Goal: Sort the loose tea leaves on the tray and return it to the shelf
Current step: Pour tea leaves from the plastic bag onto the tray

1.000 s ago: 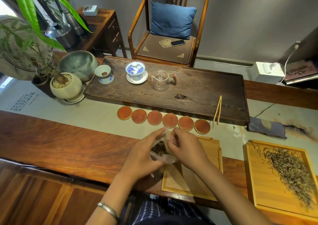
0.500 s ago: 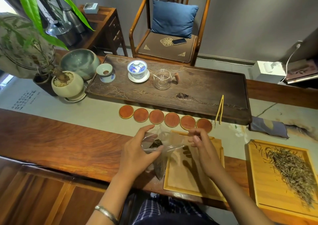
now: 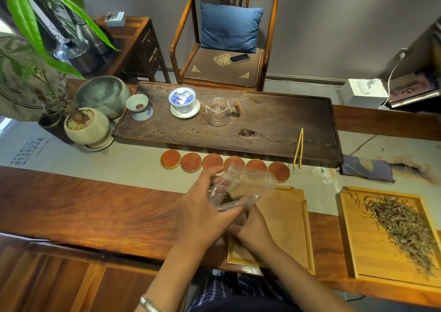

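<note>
A person's left hand gripped a clear plastic bag of dark tea leaves, now tipped sideways; the right hand had dropped beneath it, grip unclear. Directly below waited an unfilled bamboo tray on the desk, pouring apparently imminent.

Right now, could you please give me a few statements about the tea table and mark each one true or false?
1. The left hand grips a clear plastic bag holding some dark tea. True.
2. The bamboo tray under the hands is heaped with leaves. False: it looks bare; the loose tea leaves lie on the right-hand tray.
3. Six round coasters sit in a row. True.
4. The tongs are in the right hand. False: they rest on the dark tea board.
5. A phone lies on the chair. True.
</note>
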Demonstrator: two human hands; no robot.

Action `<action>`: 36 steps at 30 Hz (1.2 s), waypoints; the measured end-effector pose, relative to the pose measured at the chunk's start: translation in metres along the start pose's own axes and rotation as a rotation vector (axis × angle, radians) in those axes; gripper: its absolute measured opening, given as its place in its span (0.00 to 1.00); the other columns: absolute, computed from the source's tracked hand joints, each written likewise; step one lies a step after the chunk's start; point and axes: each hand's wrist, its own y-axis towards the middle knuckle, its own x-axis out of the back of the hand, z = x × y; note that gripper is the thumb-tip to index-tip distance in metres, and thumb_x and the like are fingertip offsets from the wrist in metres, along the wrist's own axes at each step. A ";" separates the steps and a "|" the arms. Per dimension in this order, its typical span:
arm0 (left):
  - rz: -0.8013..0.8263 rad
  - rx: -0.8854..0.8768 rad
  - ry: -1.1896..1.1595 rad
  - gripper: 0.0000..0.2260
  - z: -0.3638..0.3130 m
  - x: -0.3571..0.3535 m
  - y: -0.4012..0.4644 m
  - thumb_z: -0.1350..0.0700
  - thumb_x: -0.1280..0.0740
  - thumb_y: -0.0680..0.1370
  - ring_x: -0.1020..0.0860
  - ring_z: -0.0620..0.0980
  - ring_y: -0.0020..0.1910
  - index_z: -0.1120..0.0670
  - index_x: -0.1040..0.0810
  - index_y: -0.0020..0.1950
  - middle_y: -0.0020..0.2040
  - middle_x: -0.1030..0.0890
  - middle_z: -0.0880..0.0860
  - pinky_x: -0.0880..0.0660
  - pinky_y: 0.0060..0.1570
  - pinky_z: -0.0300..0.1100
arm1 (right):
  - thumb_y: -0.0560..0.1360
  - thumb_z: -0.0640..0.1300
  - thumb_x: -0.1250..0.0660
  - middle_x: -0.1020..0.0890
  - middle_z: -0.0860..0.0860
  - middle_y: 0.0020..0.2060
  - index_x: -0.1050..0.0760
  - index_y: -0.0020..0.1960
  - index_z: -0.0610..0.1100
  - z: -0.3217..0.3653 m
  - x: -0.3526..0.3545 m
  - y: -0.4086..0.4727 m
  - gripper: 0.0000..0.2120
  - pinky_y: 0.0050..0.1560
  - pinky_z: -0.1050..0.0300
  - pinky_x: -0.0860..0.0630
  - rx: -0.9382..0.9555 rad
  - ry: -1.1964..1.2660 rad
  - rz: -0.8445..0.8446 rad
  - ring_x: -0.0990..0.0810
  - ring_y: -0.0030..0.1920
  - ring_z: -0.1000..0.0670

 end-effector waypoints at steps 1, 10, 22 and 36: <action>0.012 0.001 -0.007 0.31 -0.003 -0.001 0.001 0.36 0.25 0.62 0.19 0.39 0.49 0.41 0.29 0.62 0.50 0.18 0.41 0.21 0.45 0.38 | 0.67 0.43 0.23 0.18 0.42 0.47 0.27 0.58 0.44 0.003 0.002 -0.001 0.22 0.39 0.55 0.23 -0.010 0.025 -0.003 0.20 0.41 0.51; 0.531 0.133 -0.128 0.50 0.028 0.021 0.013 0.35 0.20 0.57 0.33 0.34 0.68 0.33 0.43 0.73 0.71 0.33 0.37 0.33 0.65 0.35 | 0.69 0.35 0.26 0.15 0.48 0.49 0.22 0.56 0.43 0.009 0.054 -0.027 0.16 0.55 0.54 0.22 -0.087 0.214 0.024 0.18 0.54 0.47; 1.010 0.469 -0.452 0.40 0.060 -0.054 -0.044 0.50 0.21 0.65 0.24 0.45 0.64 0.43 0.37 0.73 0.67 0.25 0.47 0.26 0.61 0.40 | 0.66 0.40 0.27 0.20 0.41 0.59 0.27 0.65 0.43 -0.025 0.087 -0.059 0.27 0.61 0.44 0.26 -0.372 0.467 0.394 0.22 0.60 0.40; 0.762 0.635 -0.424 0.28 0.075 -0.070 -0.087 0.48 0.21 0.64 0.19 0.45 0.56 0.45 0.25 0.62 0.56 0.17 0.46 0.24 0.56 0.38 | 0.69 0.54 0.27 0.21 0.47 0.56 0.31 0.65 0.52 -0.058 0.081 -0.087 0.27 0.40 0.59 0.20 -0.480 0.065 0.200 0.18 0.53 0.53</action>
